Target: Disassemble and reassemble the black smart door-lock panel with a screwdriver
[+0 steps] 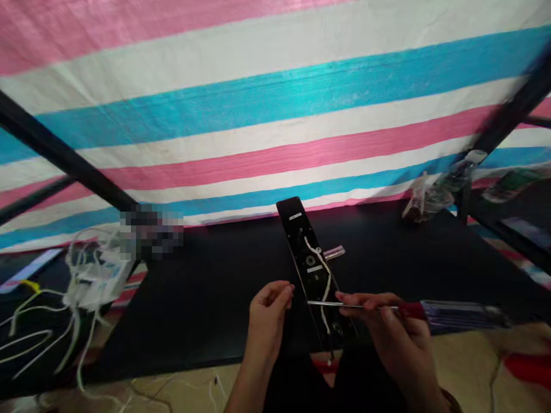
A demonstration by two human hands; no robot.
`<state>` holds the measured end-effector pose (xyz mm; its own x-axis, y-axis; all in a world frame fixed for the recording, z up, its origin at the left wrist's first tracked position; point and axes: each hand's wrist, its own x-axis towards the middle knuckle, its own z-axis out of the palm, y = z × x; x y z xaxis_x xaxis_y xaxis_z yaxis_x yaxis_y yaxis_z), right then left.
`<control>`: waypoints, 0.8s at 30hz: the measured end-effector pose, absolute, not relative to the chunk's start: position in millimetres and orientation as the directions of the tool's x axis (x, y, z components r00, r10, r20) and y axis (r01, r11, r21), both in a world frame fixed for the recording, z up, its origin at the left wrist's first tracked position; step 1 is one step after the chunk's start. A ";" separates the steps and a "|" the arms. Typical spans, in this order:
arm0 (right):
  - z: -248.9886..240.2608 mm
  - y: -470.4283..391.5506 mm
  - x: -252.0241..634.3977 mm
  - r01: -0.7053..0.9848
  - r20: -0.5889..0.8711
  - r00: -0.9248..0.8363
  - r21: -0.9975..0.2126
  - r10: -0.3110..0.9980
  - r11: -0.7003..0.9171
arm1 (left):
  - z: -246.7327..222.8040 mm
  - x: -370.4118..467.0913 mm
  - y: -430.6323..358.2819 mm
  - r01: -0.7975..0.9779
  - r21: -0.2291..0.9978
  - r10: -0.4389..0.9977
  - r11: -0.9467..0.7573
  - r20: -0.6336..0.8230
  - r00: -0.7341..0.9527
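The right hand grips a metal-shafted screwdriver with a red-and-clear handle, tip toward nine o'clock, across the long black rectangular panel. At the panel's eight o'clock, the left hand curls narrowly; whether it holds anything, I cannot tell.

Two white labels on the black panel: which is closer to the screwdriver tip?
The near label, beside the round fitting midway along the panel. The far label sits by the panel's far end, farther from the screwdriver.

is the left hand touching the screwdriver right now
Apart. The head view shows a narrow strip of dark tabletop between the left hand and the tip of the screwdriver, which the right hand holds.
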<state>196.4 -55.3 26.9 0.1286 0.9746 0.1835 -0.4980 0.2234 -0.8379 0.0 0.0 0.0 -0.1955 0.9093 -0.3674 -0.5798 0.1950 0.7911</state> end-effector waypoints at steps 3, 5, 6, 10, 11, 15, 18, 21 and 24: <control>27.2 -58.3 194.6 -0.459 0.181 0.124 -0.861 0.976 0.218 | 7.5 14.4 -10.1 -0.646 0.728 0.881 0.231 -0.437 -0.178; 27.0 -60.5 194.9 -0.416 0.183 0.111 -0.884 0.977 0.213 | 9.7 20.2 -14.5 -0.652 0.717 0.876 0.246 -0.452 -0.167; 26.6 -61.7 195.4 -0.390 0.184 0.100 -0.897 0.978 0.208 | 9.7 21.7 -15.9 -0.645 0.723 0.880 0.250 -0.448 -0.161; 24.8 -66.1 195.8 -0.321 0.210 0.074 -0.921 0.975 0.223 | 4.7 21.8 -17.2 -0.618 0.750 0.903 0.236 -0.404 -0.145; 24.6 -66.9 195.2 -0.316 0.216 0.083 -0.920 0.973 0.231 | 3.3 21.4 -16.9 -0.618 0.751 0.907 0.231 -0.396 -0.143; 26.2 -67.1 191.9 -0.318 0.251 0.121 -0.907 0.960 0.277 | 1.4 21.3 -15.8 -0.655 0.726 0.921 0.208 -0.370 -0.118; 28.1 -65.7 191.8 -0.318 0.278 0.097 -0.901 0.956 0.294 | 4.1 22.8 -15.4 -0.722 0.651 0.907 0.233 -0.414 -0.081; 28.2 -65.3 193.1 -0.316 0.270 0.064 -0.908 0.961 0.276 | 7.1 24.3 -14.8 -0.777 0.570 0.869 0.266 -0.491 -0.063; 27.9 -65.5 193.6 -0.311 0.276 0.065 -0.908 0.959 0.282 | 9.1 25.4 -14.3 -0.799 0.542 0.852 0.261 -0.519 -0.074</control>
<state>193.6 -65.5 27.9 0.0649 0.9590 0.2758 -0.3107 0.2821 -0.9077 25.4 -14.3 9.1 -0.0740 0.8517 -0.5188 -0.7988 0.2608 0.5421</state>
